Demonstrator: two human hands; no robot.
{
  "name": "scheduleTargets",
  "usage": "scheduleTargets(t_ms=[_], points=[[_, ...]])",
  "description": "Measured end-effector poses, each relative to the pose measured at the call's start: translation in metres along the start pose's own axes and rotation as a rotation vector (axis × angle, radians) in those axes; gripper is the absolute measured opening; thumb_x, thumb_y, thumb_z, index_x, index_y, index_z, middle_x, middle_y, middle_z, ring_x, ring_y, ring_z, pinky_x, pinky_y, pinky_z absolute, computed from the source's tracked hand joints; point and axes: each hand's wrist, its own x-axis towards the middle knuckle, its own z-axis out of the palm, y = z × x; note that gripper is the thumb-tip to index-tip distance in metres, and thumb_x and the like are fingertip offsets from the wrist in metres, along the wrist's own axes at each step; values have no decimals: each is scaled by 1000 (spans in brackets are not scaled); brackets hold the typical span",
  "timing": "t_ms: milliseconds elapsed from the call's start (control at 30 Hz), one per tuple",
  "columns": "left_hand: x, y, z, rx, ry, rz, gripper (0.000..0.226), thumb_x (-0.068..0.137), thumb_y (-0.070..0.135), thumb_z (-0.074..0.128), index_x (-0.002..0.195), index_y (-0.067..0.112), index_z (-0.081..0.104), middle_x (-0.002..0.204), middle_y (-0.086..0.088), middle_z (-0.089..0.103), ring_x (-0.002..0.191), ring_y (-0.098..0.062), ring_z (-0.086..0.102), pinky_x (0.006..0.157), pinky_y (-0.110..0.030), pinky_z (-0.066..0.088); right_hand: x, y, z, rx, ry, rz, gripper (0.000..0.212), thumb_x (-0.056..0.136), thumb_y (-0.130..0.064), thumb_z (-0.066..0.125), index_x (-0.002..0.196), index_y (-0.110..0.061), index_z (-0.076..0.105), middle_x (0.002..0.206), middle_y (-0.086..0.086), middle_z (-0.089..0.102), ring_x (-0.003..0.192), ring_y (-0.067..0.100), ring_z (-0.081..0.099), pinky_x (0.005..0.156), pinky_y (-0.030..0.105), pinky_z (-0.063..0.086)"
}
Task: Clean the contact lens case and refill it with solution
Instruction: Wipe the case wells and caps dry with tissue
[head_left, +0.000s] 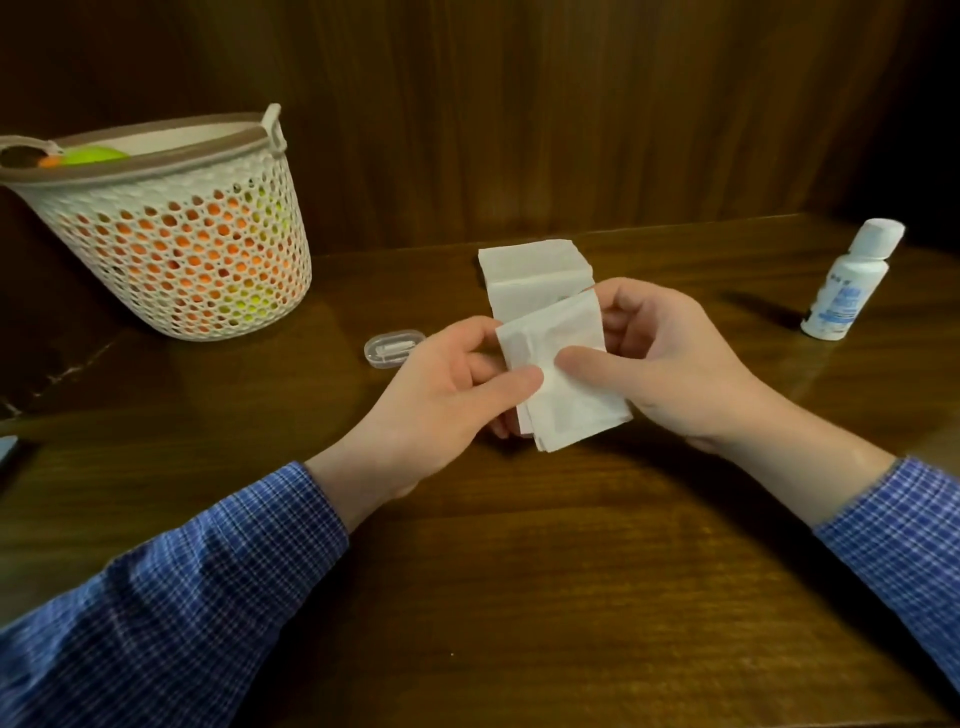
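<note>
Both hands hold a folded white tissue (563, 379) above the middle of the wooden table (519, 571). My left hand (447, 400) pinches its left edge, with the thumb on top. My right hand (670, 364) grips its right side, its thumb also pressed on the tissue. A small clear oval case (387, 349) lies on the table just left of my left hand, untouched. The white solution bottle (847, 283) stands capped at the right, well away from my right hand. Whether anything is wrapped inside the tissue is hidden.
More folded white tissue (530, 270) lies flat on the table behind my hands. A white perforated basket (171, 234) holding orange and green items stands at the back left. A dark flat object (8, 449) sits at the left edge. A wood-panel wall rises behind.
</note>
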Motion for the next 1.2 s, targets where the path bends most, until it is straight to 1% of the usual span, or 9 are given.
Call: scheduleTargets(t_ms=[167, 300, 367, 500, 600, 767, 900, 1000, 1200], points=[[-3, 1, -2, -256, -2, 41, 22, 101, 3, 55, 109, 20, 66, 104, 4, 79, 96, -16, 75, 71, -27, 61, -3, -1, -2, 185, -154, 26, 22, 94, -2, 67, 105, -21, 71, 107, -11, 77, 106, 10, 72, 77, 26, 61], [-3, 3, -4, -236, 30, 38, 47, 101, -2, 50, 83, 30, 79, 101, 1, 77, 103, -20, 71, 78, -29, 60, -3, -2, -6, 185, -255, 74, 13, 88, -16, 68, 92, -24, 78, 99, -5, 78, 96, 14, 74, 73, 29, 60], [-3, 4, -4, -278, 6, 20, 48, 102, -5, 47, 79, 23, 79, 96, 3, 77, 96, -18, 73, 69, -26, 60, -2, -3, -8, 252, -268, 79, 13, 82, -19, 70, 87, -23, 81, 101, -1, 78, 102, 18, 74, 77, 29, 62], [-4, 7, -6, -417, -12, -8, 39, 104, -2, 41, 89, 5, 76, 102, -5, 76, 92, -20, 75, 64, -26, 59, -2, 0, -9, 320, -276, 91, 11, 83, -14, 68, 88, -10, 76, 106, 6, 77, 111, 25, 72, 83, 33, 61], [-4, 6, -3, -314, 0, -19, 12, 98, 10, 63, 102, 7, 74, 113, -12, 72, 93, -25, 75, 64, -28, 60, -1, 2, -6, 311, -252, 125, 12, 92, -2, 65, 86, -6, 74, 100, 8, 76, 101, 22, 72, 82, 34, 60], [-7, 0, 2, -64, 133, 133, 32, 86, -3, 75, 109, 18, 66, 101, -2, 76, 89, -22, 78, 64, -26, 62, -4, -2, 0, 139, -155, 82, 10, 91, -20, 72, 84, -13, 74, 86, 6, 75, 77, 22, 70, 65, 30, 58], [-7, 1, 4, -53, 103, 74, 34, 93, 7, 70, 120, 25, 59, 101, 5, 77, 85, -19, 78, 64, -25, 62, -6, -1, 2, 7, -63, 46, 30, 86, -5, 79, 110, -17, 67, 96, 8, 79, 89, 31, 75, 73, 40, 62], [-7, 1, 3, -41, 18, 29, 18, 100, 13, 61, 116, 22, 62, 83, -4, 78, 67, -19, 74, 60, -26, 60, -6, -3, 1, -64, -15, 11, 22, 86, -7, 80, 102, -18, 71, 93, -4, 77, 88, 17, 75, 66, 26, 61], [-8, 2, 0, -322, -3, 36, 19, 103, 3, 51, 107, 13, 66, 72, -7, 71, 60, -17, 67, 55, -25, 55, -8, -5, -2, 67, -187, 23, 9, 97, -2, 64, 100, -10, 64, 86, 6, 74, 72, 19, 71, 66, 27, 60]])
